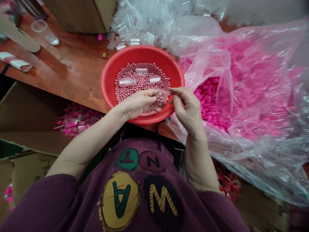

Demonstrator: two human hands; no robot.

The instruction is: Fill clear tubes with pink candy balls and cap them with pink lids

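Over a red basin of small pink balls, my left hand is closed round a short clear plastic tube with pink balls inside. My right hand is beside the tube's right end, its fingers curled in; whatever they hold, if anything, is too small to make out. On the balls lie three more clear tubes, among them a left one and an upper one.
Clear tubes are heaped behind the basin. A plastic bag of bright pink plastic parts lies to the right. A cardboard box and clear cup stand back left. Below the table edge, another box holds pink-ended pieces.
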